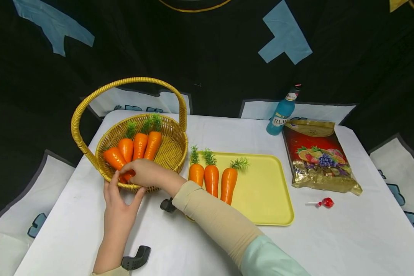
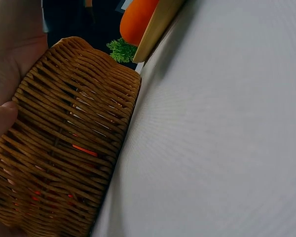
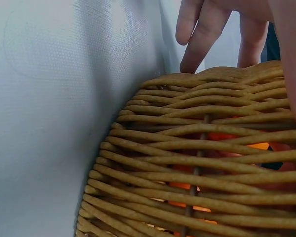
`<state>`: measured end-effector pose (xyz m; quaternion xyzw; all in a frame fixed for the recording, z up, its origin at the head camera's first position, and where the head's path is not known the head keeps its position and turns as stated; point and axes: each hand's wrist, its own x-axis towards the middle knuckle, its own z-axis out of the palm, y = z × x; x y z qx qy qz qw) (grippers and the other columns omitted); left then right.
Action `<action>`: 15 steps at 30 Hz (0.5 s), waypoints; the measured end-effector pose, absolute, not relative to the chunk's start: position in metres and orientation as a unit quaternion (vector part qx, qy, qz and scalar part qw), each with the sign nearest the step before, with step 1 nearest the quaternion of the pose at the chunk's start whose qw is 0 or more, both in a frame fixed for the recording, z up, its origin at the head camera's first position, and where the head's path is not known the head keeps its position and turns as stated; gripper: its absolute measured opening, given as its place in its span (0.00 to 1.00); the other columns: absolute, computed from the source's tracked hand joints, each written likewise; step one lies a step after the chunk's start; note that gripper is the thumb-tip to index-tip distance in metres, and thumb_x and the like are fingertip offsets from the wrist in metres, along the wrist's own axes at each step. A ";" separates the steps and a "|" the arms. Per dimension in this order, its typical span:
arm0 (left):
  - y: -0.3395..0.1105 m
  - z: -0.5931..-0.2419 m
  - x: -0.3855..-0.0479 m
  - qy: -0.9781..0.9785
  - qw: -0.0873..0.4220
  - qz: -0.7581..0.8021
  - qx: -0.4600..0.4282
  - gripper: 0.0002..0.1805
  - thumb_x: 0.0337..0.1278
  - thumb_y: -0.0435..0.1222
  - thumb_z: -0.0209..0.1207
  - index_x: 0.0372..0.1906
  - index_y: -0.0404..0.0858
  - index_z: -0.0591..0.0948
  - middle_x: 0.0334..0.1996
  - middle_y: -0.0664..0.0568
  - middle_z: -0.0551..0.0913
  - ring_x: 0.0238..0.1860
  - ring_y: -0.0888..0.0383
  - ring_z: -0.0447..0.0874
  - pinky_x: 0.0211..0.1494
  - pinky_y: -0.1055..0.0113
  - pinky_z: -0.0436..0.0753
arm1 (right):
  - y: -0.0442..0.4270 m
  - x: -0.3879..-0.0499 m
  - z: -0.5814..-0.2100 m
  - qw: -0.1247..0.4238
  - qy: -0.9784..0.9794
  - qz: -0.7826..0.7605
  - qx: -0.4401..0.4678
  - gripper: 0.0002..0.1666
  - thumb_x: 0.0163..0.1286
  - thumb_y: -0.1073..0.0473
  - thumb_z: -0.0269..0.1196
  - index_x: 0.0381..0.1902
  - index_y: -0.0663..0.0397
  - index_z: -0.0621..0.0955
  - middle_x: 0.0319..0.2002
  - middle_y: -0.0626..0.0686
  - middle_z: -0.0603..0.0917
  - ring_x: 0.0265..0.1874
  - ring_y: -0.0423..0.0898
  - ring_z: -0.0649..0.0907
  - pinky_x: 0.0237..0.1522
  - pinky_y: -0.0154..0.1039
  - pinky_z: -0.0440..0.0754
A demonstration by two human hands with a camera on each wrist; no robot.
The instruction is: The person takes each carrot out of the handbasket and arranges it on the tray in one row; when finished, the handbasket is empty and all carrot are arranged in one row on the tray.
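Note:
Several orange toy carrots (image 1: 140,145) with green tops lie in a yellow wicker basket (image 1: 172,149) with a tall arched handle. My right hand (image 1: 146,172) reaches over the front rim, its curled fingers at the lower end of the leftmost carrot (image 1: 114,158). Part of that carrot is hidden by the hand. With thumb and fingers spread apart, my left hand (image 1: 119,209) holds the basket's front left side. Its thumb (image 2: 1,121) lies against the woven wall in the left wrist view. Through gaps in the weave (image 3: 202,168), bits of orange show in the right wrist view.
Right of the basket, a yellow tray (image 1: 262,188) bears three carrots (image 1: 211,178). Beyond it stand a blue bottle (image 1: 283,113) and a red and gold bag (image 1: 321,157). A red lollipop (image 1: 327,202) lies in front of the bag on the white tabletop (image 1: 341,237).

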<state>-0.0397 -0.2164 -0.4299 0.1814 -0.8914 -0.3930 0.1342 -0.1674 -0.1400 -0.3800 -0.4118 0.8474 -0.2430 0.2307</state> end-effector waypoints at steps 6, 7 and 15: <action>-0.217 -0.430 -0.039 -0.892 0.138 -0.392 0.179 0.50 0.60 0.47 0.63 0.77 0.42 0.44 0.75 0.40 0.37 0.66 0.30 0.57 0.54 0.30 0.65 | -0.140 -0.167 -0.381 0.215 0.849 -0.247 -0.414 0.23 0.68 0.59 0.64 0.60 0.38 0.79 0.52 0.37 0.80 0.37 0.36 0.74 0.39 0.25 0.69; -0.217 -0.430 -0.039 -0.892 0.139 -0.392 0.179 0.50 0.60 0.47 0.63 0.77 0.42 0.44 0.75 0.40 0.37 0.66 0.30 0.57 0.54 0.30 0.65 | -0.139 -0.167 -0.381 0.213 0.849 -0.250 -0.415 0.23 0.67 0.59 0.64 0.60 0.39 0.80 0.52 0.37 0.80 0.37 0.36 0.74 0.39 0.25 0.69; -0.217 -0.431 -0.040 -0.891 0.149 -0.392 0.173 0.50 0.60 0.46 0.64 0.77 0.42 0.45 0.75 0.41 0.39 0.66 0.31 0.58 0.54 0.31 0.66 | -0.135 -0.167 -0.381 0.195 0.848 -0.273 -0.411 0.24 0.67 0.60 0.64 0.60 0.39 0.79 0.52 0.39 0.80 0.28 0.36 0.74 0.31 0.25 0.70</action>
